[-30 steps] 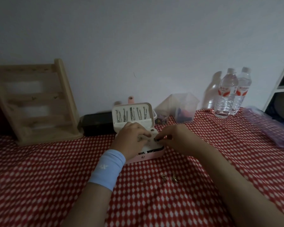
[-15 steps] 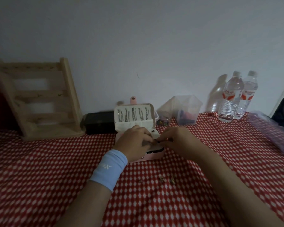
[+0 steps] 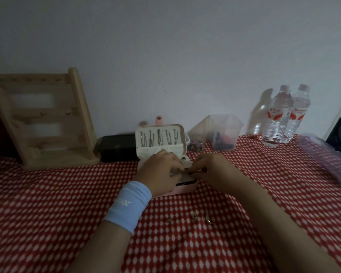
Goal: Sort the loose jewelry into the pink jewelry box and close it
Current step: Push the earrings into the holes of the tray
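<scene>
The left hand (image 3: 159,171) and right hand (image 3: 215,170) meet, fingers curled, over the open pink rectangular jewelry box (image 3: 186,189) on the red-and-white checked worktop (image 3: 47,194). I cannot tell whether they grip anything. Small gold loose jewelry pieces (image 3: 194,215) lie on the cloth just in front of the box.

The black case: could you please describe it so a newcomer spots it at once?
Find the wooden rack on the left of the table. Between its foot and the open pink jewelry box lies the black case, the only dark, low, oblong thing.
</scene>
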Demonstrator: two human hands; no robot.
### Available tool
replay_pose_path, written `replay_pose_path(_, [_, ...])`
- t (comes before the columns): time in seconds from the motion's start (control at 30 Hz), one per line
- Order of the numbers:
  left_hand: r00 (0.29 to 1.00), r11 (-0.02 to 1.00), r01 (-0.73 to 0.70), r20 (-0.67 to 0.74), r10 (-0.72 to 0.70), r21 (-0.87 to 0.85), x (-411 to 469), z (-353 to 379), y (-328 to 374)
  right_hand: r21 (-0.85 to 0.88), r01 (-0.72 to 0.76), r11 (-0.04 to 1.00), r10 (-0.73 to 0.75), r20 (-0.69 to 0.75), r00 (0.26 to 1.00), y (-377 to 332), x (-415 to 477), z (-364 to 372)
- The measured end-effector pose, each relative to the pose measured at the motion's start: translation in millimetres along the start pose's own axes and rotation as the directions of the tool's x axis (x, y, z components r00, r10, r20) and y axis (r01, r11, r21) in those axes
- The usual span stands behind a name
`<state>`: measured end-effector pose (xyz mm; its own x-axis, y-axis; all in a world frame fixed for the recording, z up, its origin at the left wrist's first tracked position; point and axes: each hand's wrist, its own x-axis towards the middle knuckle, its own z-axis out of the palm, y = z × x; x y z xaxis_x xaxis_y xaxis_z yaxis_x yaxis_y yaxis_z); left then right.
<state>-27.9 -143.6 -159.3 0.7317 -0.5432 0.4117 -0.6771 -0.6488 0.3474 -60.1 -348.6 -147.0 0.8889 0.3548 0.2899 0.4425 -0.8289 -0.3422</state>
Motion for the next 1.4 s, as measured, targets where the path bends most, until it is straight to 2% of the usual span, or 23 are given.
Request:
replay_pose_path(0.17, [0.999, 0.999, 0.004, -0.035, -0.005, -0.045, 0.3, -1.9, 4.7, 0.015, -0.027, 1.0, 0.028, -0.037, 0.999, -0.2, -2.9, -3.5])
replay_pose_path(0.3, [1.0, 1.0, -0.007, 0.007, 0.007, 0.028, -1.5, 1.1, 11.4, -0.001, -0.03, 1.0, 0.03, -0.013, 0.999, -1.2, -3.2, -2.4])
replay_pose_path(0.47, [0.999, 1.0, -0.005, -0.054, 0.006, 0.01, -10.2, -6.7, 27.3, 0.029, -0.083, 0.996, 0.084, -0.027, 0.996, -6.9, -10.8, -19.3])
replay_pose_path(0.57, [0.999, 0.999, 0.029, 0.046, -0.028, -0.022, -17.8, -13.7, 39.5, 0.035, -0.084, 0.996, 0.077, 0.163, 0.984, -16.3, -17.4, -34.7])
replay_pose_path(0.7, [0.978, 0.998, 0.062, 0.2, -0.059, -0.009, -29.0, -14.8, 56.1, -0.034, -0.152, 0.988, 0.148, 0.507, 0.849, -27.3, -31.7, -37.4])
replay_pose_path(0.8, [0.958, 0.998, 0.062, 0.279, -0.065, 0.017, -38.5, -11.0, 62.1, -0.087, -0.146, 0.986, 0.169, 0.552, 0.817, -28.7, -38.9, -25.2])
replay_pose_path(0.93, [0.956, 0.996, 0.093, 0.282, -0.086, -0.01, -45.8, -10.5, 65.4, -0.054, -0.138, 0.989, 0.144, 0.575, 0.805, -29.8, -41.0, -25.9])
replay_pose_path(1.03, [0.963, 0.979, 0.161, 0.237, -0.128, -0.127, -46.6, -13.1, 64.8, 0.036, -0.124, 0.992, 0.089, 0.503, 0.86, -28.2, -37.8, -36.8])
replay_pose_path(1.2, [0.954, 0.88, 0.294, 0.165, -0.249, -0.372, -35.8, -26.3, 54.4, 0.374, -0.18, 0.91, 0.077, 0.276, 0.958, -31.0, -27.3, -44.9])
replay_pose_path(1.3, [0.927, 0.747, 0.369, 0.161, -0.339, -0.553, -26.6, -35.4, 48.1, 0.61, -0.228, 0.759, 0.167, 0.156, 0.974, -32.4, -16.5, -40.8])
replay_pose_path(1.4, [0.913, 0.673, 0.38, 0.142, -0.383, -0.634, -18.8, -39.6, 40.5, 0.737, -0.249, 0.628, 0.229, 0.131, 0.964, -32.2, -4.0, -34.2])
